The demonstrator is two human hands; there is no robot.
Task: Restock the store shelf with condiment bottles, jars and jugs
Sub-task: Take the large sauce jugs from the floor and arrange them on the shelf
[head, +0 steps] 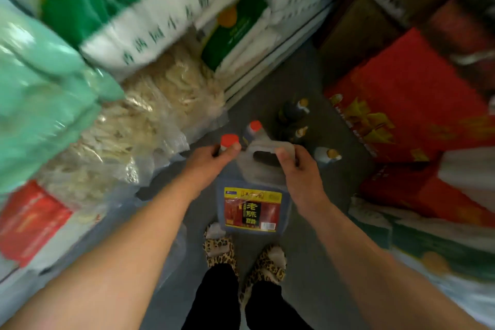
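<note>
You are at the fetching step: your right hand (297, 169) has its grip wrapped round the handle of the vinegar jug (253, 195) at frame centre, above the floor (308, 262), while your left hand (214, 161) pinches the neck of a red-capped bottle (229, 140). Next, I judge, carry both to the shelf, which is not in view. The aisle is narrow: sacks (120, 8) upper left, red cartons (401, 104) right, small bottles (296, 110) standing ahead.

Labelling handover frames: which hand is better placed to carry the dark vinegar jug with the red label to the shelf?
Right, probably. The right hand already grips the moulded handle of the dark vinegar jug. The left hand only pinches a neck under a red cap; whose neck is unclear.
</note>
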